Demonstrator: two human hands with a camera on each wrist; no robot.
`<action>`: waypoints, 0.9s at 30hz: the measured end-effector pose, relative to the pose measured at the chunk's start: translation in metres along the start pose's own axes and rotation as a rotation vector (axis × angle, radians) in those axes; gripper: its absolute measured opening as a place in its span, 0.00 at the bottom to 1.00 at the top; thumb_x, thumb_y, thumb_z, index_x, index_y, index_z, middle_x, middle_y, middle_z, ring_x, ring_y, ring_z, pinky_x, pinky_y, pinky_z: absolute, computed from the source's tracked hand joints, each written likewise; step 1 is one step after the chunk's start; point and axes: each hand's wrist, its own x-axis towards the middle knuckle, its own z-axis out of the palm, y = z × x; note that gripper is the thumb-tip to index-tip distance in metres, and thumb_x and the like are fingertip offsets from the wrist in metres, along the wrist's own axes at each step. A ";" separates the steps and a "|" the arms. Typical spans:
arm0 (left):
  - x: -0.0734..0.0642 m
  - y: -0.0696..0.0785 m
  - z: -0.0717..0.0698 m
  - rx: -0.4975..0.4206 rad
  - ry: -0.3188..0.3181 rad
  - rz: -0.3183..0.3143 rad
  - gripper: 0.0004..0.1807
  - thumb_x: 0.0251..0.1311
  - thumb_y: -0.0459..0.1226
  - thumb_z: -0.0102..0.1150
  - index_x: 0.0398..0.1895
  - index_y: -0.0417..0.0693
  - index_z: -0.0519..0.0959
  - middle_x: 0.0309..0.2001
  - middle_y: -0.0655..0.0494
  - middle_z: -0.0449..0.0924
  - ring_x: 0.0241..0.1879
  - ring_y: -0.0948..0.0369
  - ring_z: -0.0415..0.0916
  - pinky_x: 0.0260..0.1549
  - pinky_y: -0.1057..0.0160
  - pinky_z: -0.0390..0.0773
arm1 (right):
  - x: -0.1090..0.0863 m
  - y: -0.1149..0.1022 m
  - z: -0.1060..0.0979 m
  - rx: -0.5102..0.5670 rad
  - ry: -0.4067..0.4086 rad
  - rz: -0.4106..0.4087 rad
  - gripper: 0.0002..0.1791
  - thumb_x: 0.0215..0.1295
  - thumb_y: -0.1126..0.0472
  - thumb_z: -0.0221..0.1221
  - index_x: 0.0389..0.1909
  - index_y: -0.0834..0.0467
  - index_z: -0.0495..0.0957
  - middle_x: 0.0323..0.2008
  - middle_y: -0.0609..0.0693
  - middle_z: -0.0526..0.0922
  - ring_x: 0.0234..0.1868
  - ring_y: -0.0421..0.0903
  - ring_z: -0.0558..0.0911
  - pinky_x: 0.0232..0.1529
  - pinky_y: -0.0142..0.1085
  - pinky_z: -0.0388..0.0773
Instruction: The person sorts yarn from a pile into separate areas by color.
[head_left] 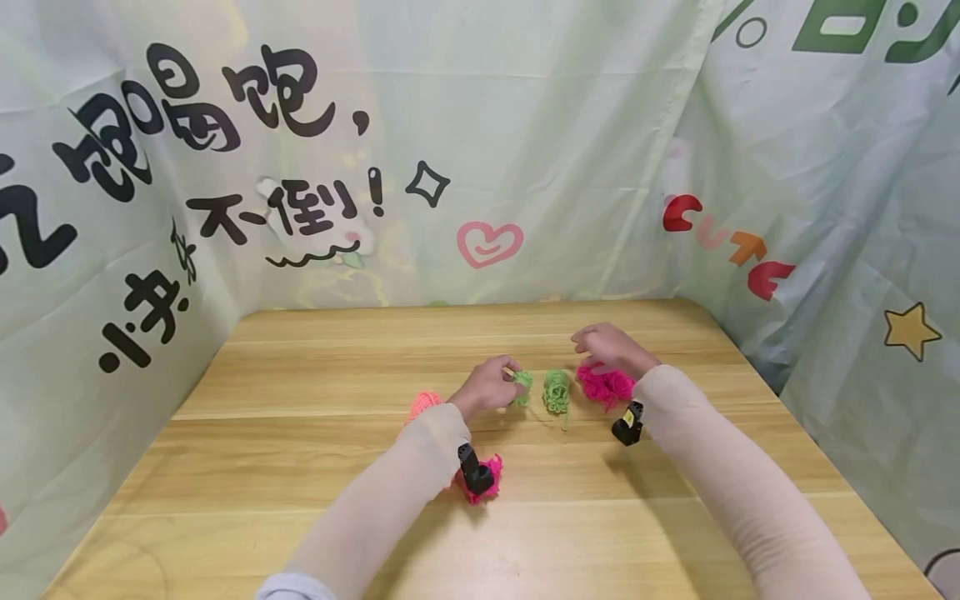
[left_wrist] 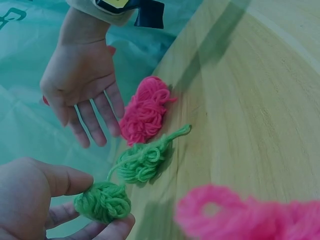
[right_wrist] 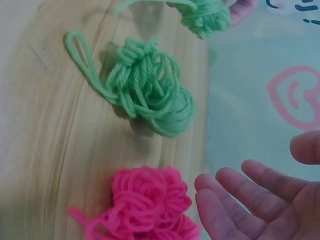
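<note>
My left hand (head_left: 489, 386) pinches a small bundle of green yarn (left_wrist: 103, 202) between thumb and fingers, just over the table. To its right, a second bundle of green yarn (right_wrist: 150, 87) lies on the wood with a loose loop trailing toward the near side. Beyond that lies a bundle of hot-pink yarn (head_left: 604, 387). Above and beside the pink bundle hovers my right hand (head_left: 613, 348), fingers extended and slightly spread, palm facing the yarn, holding nothing. In the left wrist view, that palm (left_wrist: 82, 72) shows bare.
Coral yarn (head_left: 424, 403) lies left of my left wrist, partly hidden by it. Another hot-pink bundle (head_left: 492, 483) sits nearer, behind the left wrist camera (head_left: 474, 471). A printed cloth (head_left: 420, 100) hangs around the wooden table (head_left: 315, 467) at the back and sides.
</note>
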 end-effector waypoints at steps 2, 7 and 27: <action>0.001 -0.001 0.002 -0.011 0.005 -0.001 0.19 0.60 0.38 0.63 0.54 0.46 0.75 0.43 0.53 0.79 0.34 0.59 0.79 0.37 0.61 0.79 | 0.000 0.001 -0.002 0.019 -0.003 0.007 0.29 0.76 0.57 0.35 0.70 0.71 0.55 0.65 0.72 0.63 0.60 0.65 0.72 0.58 0.52 0.72; 0.002 -0.002 0.004 -0.031 0.010 -0.018 0.18 0.61 0.38 0.63 0.52 0.46 0.75 0.40 0.54 0.79 0.32 0.58 0.80 0.34 0.61 0.79 | -0.001 0.006 -0.009 0.020 0.021 0.006 0.29 0.74 0.59 0.34 0.69 0.72 0.57 0.64 0.73 0.64 0.59 0.65 0.73 0.56 0.52 0.73; 0.013 -0.004 0.011 -0.081 0.009 -0.075 0.21 0.60 0.36 0.62 0.56 0.44 0.72 0.40 0.55 0.77 0.33 0.58 0.79 0.33 0.61 0.79 | -0.008 0.024 -0.028 0.038 0.152 0.071 0.32 0.77 0.53 0.35 0.71 0.72 0.51 0.67 0.73 0.59 0.63 0.67 0.66 0.61 0.54 0.68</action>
